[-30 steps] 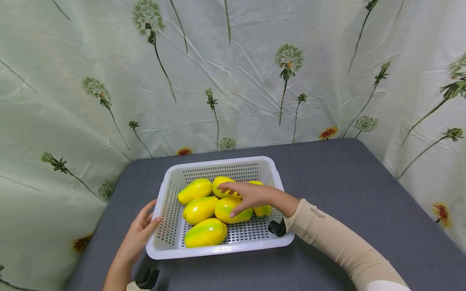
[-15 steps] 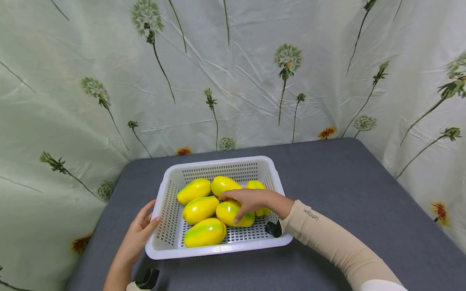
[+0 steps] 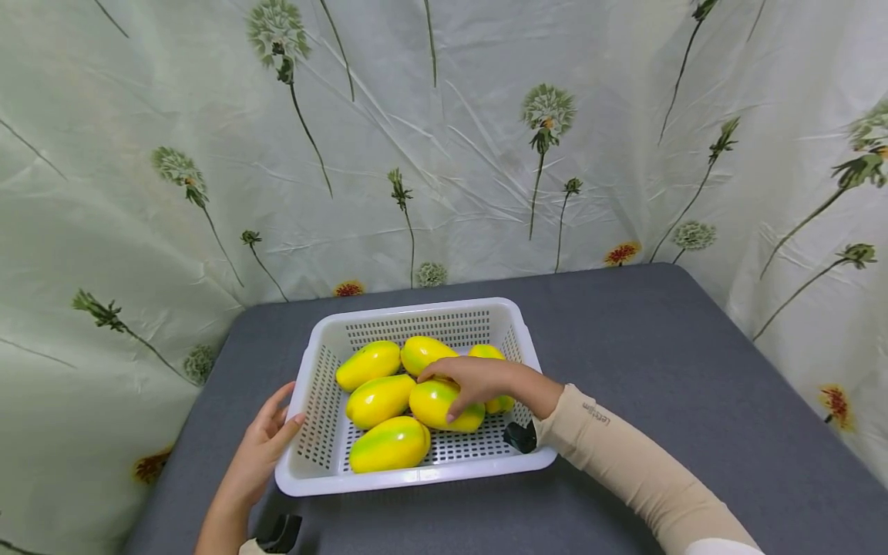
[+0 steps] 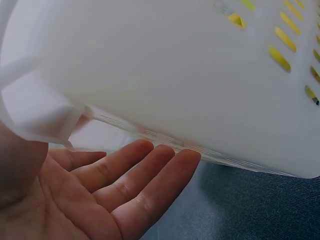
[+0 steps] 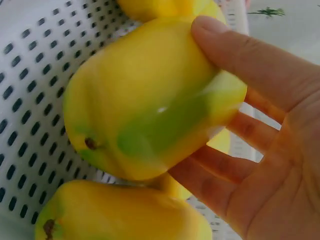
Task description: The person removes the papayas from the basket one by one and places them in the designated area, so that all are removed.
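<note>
Looks glossy and smooth, waxy or plastic, on the yellow-green fruit (image 5: pixel 145 90) in the right grip (image 3: pixel 472 375); shines likewise on the other fruits (image 3: pixel 390 445) beside that grip. Looks like smooth, faintly shiny plastic on the perforated basket (image 4: pixel 140 65) against the left grip (image 3: pixel 262 439). Looks like matt, finely textured cloth on the grey surface (image 3: pixel 624 339) below both, creased, softly sheened cloth on the curtain (image 3: pixel 458 139) beyond, matt cloth on the sleeve (image 3: pixel 638 447) behind the right grip.
</note>
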Tool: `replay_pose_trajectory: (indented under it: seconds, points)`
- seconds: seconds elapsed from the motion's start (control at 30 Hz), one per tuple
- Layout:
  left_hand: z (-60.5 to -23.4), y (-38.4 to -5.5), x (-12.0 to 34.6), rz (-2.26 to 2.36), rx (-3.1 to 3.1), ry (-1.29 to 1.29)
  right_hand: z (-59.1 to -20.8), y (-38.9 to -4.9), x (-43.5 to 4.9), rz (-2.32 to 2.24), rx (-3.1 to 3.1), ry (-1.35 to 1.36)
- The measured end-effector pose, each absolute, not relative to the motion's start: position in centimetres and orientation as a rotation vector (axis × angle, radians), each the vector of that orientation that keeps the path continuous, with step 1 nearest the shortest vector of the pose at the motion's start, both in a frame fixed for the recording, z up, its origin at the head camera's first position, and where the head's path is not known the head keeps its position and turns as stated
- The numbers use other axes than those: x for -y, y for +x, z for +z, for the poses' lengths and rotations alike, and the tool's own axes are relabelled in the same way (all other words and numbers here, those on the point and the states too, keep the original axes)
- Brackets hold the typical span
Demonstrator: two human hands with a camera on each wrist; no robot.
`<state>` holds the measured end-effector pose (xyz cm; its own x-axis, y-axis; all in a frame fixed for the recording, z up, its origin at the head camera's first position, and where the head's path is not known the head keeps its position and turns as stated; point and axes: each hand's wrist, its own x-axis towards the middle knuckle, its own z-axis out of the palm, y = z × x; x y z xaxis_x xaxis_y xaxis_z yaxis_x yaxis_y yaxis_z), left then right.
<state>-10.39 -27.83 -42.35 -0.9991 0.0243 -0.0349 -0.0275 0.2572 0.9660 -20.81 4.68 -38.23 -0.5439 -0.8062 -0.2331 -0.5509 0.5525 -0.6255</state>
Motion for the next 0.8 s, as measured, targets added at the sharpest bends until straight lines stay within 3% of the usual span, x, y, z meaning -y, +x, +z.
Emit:
replay_pose_trajectory:
  seconds: [0.8]
  points:
    - [-42.4, -10.3, 27.7, 1.887, -2.459, -0.019, -35.5, -21.4, -7.6, -1.263, -2.253, -1.121]
